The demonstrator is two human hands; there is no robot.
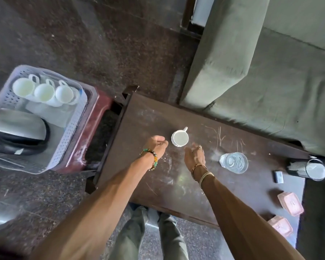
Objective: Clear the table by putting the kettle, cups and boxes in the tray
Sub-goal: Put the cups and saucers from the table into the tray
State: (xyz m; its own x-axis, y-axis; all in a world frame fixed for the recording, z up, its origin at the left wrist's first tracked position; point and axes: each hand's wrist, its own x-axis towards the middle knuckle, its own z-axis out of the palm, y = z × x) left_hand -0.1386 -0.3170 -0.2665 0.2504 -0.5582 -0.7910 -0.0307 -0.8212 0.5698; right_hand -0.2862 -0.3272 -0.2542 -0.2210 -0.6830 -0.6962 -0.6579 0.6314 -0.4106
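One green sofa [261,72] fills the far right, and the dark, scratched table [158,184] stands against it. Left of the table, a perforated grey tray [71,128] sits on a red stool [99,109]. The kettle [17,132] stands inside the tray at its near end, and three white cups [43,91] stand in a row at its far end. Both arms reach over the table. The left hand [157,144] hangs loosely curled, holding nothing, just left of the lone white cup [180,138], which stands upright on the table. The right hand [194,156] is near that cup's right side; its fingertips are blurred, so I cannot tell how they lie. A clear glass [234,162] stands further right. Two pink boxes [290,203] lie by the table's near right edge.
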